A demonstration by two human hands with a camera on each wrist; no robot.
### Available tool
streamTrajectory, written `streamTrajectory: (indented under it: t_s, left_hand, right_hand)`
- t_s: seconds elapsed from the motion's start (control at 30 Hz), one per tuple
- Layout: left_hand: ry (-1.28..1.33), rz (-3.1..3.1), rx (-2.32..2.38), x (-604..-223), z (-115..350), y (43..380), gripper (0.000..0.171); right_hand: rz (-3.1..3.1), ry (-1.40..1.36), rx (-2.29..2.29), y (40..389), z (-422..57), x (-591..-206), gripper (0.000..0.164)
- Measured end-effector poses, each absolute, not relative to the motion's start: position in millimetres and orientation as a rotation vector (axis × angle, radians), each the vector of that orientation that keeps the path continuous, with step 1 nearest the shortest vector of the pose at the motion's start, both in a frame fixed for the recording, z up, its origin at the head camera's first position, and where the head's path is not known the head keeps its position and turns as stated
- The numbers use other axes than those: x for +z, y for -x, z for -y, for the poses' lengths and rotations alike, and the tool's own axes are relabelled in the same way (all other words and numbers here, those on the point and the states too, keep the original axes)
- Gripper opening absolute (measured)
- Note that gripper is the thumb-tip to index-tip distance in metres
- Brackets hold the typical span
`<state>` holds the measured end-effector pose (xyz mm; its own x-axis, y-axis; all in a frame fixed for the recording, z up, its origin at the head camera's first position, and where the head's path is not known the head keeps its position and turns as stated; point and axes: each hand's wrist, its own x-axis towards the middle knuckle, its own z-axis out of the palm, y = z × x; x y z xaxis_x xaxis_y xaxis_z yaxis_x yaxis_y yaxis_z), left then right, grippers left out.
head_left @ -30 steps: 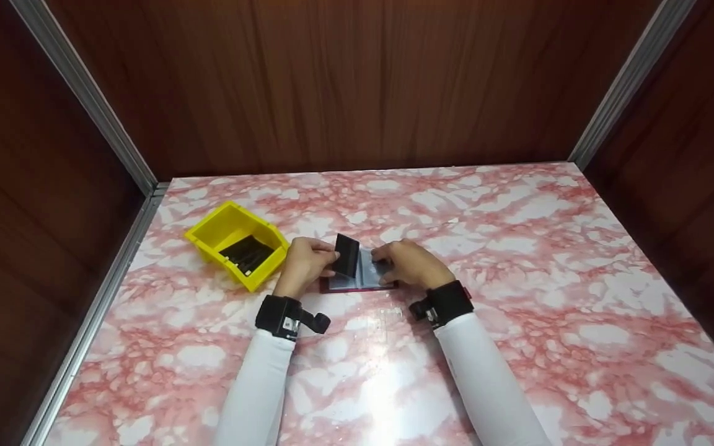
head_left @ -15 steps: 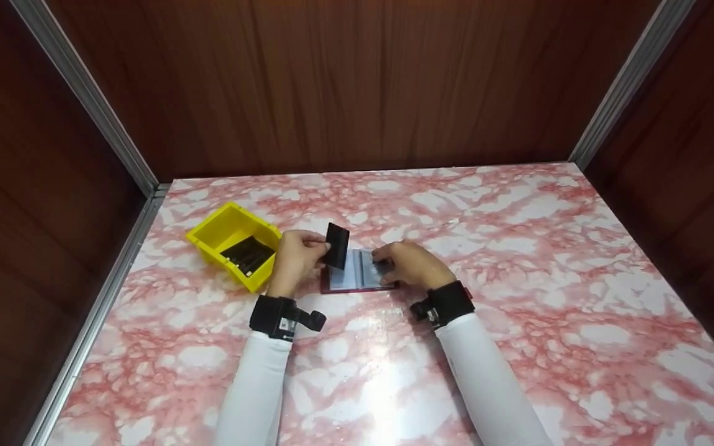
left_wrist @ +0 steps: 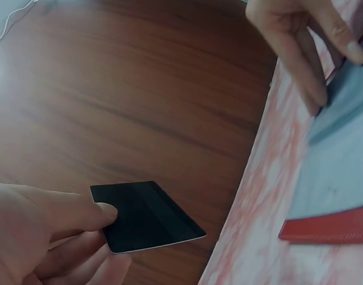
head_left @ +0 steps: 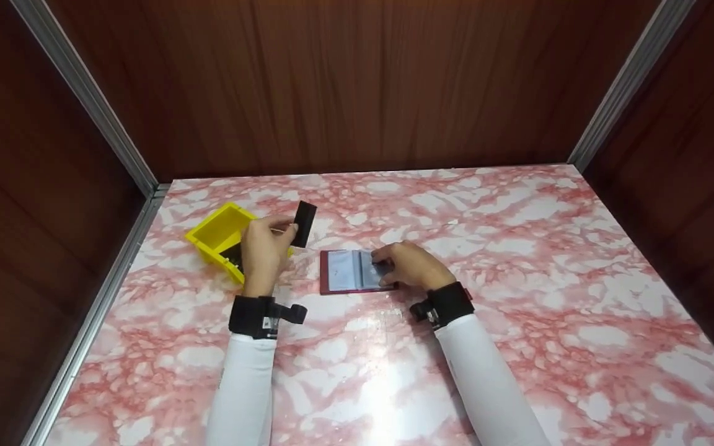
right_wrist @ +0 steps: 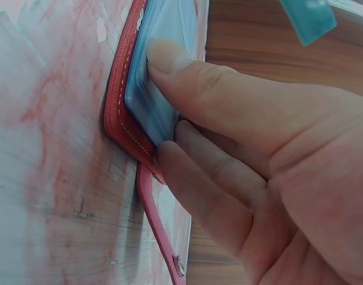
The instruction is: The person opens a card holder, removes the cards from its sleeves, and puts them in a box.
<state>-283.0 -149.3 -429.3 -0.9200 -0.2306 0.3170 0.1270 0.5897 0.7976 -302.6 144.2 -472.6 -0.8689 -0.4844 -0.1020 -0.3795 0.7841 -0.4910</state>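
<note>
Leaning right in head view, the card (head_left: 305, 224) points lengthwise upward.

Thin black card (head_left: 305, 224), tilted in the air, left of an open red wallet (head_left: 325, 274) with translucent sleeves (head_left: 343, 271)

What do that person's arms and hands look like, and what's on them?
The left hand and right hand wear no gloves. White sleeves cover the forearms. Around each wrist is a wide black band with a small black stub sticking out on its inner side. The right wrist's band also shows a bit of red at its outer edge.
</note>
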Motion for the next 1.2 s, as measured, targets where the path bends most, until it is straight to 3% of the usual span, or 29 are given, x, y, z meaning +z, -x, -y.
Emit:
streamTrajectory:
  t_s: [0.33,0.67,1.2]
  left_hand:
    - [-0.172,2.306,-0.995,-425,186,281,0.019]
    - [-0.315,2.333,-0.714,-443,219,283,0.013]
    - [-0.374,2.514,-0.276,-474,200,295,0.028]
  right_hand:
    - [-2.726,0.654,-0.699,304,-146,-474,0.053]
    - [-2.724,0.686,-0.698,305,-147,-474,0.053]
    - [-2.736,0.7,-0.683,305,-146,-475,0.051]
